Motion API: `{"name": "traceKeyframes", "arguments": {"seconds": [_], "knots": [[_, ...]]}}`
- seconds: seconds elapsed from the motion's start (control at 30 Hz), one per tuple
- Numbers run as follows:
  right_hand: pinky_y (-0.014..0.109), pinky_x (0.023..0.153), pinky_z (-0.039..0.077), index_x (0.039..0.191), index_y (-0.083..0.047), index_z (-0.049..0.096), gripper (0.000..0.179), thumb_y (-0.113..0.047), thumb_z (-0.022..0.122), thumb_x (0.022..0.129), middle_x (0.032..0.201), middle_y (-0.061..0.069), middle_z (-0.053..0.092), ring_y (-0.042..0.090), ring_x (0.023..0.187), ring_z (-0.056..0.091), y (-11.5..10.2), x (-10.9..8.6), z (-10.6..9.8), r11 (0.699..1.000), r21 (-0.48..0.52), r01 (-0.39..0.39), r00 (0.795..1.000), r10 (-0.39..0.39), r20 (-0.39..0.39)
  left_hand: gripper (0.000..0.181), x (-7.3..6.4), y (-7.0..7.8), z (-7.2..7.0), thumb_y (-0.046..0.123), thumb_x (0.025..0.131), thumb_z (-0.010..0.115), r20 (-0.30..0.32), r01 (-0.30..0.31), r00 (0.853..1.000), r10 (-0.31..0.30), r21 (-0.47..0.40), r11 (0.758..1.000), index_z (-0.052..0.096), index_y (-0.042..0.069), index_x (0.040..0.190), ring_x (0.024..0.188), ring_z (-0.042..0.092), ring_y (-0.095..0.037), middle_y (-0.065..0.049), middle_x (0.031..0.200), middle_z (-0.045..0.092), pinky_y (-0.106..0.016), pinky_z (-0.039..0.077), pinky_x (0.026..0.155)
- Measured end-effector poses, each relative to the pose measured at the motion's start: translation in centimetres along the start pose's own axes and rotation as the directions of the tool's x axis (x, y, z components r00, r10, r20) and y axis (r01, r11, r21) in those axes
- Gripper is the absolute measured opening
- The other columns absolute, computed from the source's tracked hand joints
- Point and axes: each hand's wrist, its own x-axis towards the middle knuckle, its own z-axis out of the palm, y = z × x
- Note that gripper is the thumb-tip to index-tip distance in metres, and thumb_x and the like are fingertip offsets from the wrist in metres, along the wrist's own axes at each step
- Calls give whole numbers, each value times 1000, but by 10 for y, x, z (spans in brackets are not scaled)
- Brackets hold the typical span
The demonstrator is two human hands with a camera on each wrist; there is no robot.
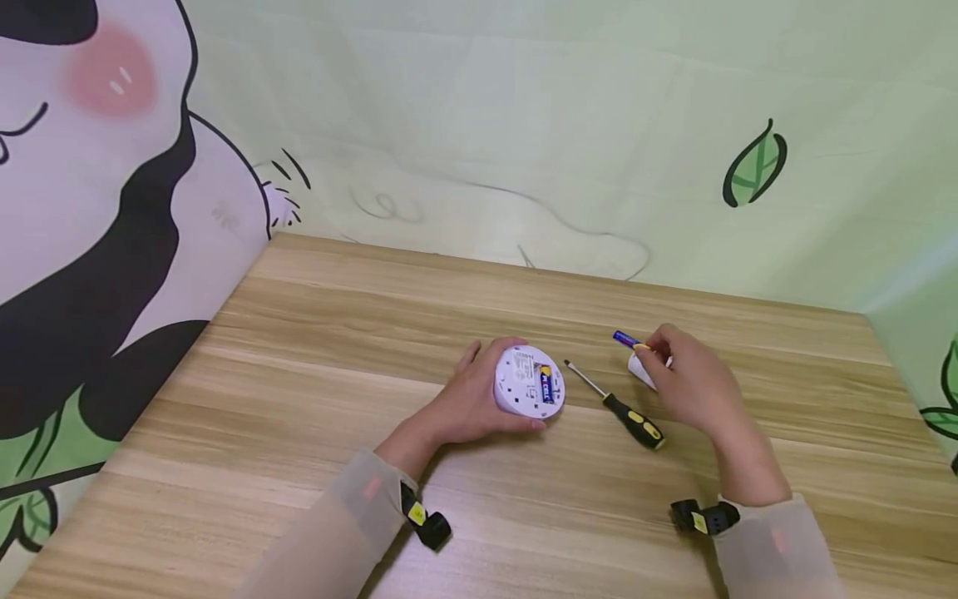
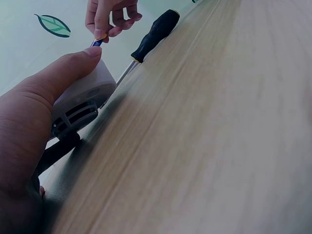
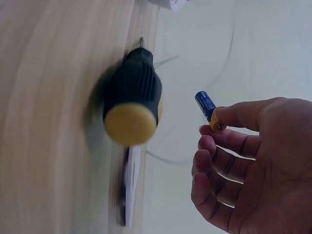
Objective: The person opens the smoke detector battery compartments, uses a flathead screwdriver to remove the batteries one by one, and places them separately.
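My left hand point(image 1: 471, 401) grips a round white device point(image 1: 516, 393), which looks like a smoke alarm, with its printed underside turned up. Inside its open compartment lies one blue and yellow battery point(image 1: 547, 384). Side slots on the white device point(image 2: 75, 117) show in the left wrist view. My right hand point(image 1: 699, 387), to the right of the device, pinches a second battery point(image 3: 206, 106) by its yellow end between thumb and index finger. A thin white piece point(image 1: 640, 372) lies on the table below that hand, partly hidden by it.
Between the hands a screwdriver point(image 1: 634, 420) with a black and yellow handle lies on the wooden table point(image 1: 299, 349), its tip towards the device. A pale green printed backdrop point(image 1: 479, 108) rises behind the table's back edge.
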Motion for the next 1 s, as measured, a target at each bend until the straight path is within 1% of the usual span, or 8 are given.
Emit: {"name": "traceKeyframes", "arguments": {"seconds": [0.23,0.43,0.63,0.83,1.0], "knots": [[31,58,41,113,-4,63,33,-35,51,108,97,15,70,23,73,57,16,1,-5,997,7,-72,997,72,-31,113,0,1,0,55,67,93,5,6,1000,-6,-5,1000,32,20,156,143,48,-17,3,149,52,-42,-2,132],[31,62,38,116,-1,61,37,-36,49,108,100,19,66,30,82,57,33,0,-9,986,3,-166,983,166,-72,112,0,2,-1,55,68,93,8,-1,1000,1,3,1000,33,20,155,142,49,-17,3,149,52,-43,-1,132],[33,64,37,118,-1,59,40,-37,48,108,98,17,62,31,84,56,46,0,-12,973,6,-230,972,230,-51,113,0,1,-1,54,67,93,2,-6,1000,6,8,1000,33,18,155,140,51,-17,2,149,52,-44,1,132],[37,69,40,123,3,58,45,-38,47,108,106,22,62,37,92,57,54,0,-14,962,-7,-272,962,272,-2,112,-1,0,-1,55,68,93,5,-2,1000,2,5,1000,33,19,156,140,50,-16,3,149,51,-42,-1,132],[38,70,42,122,4,58,45,-37,48,107,110,25,63,39,95,58,61,0,-13,957,-19,-288,957,289,19,112,-1,2,-1,54,68,93,8,3,1000,-3,2,1000,33,19,155,141,50,-17,2,149,52,-43,-1,132]]}}
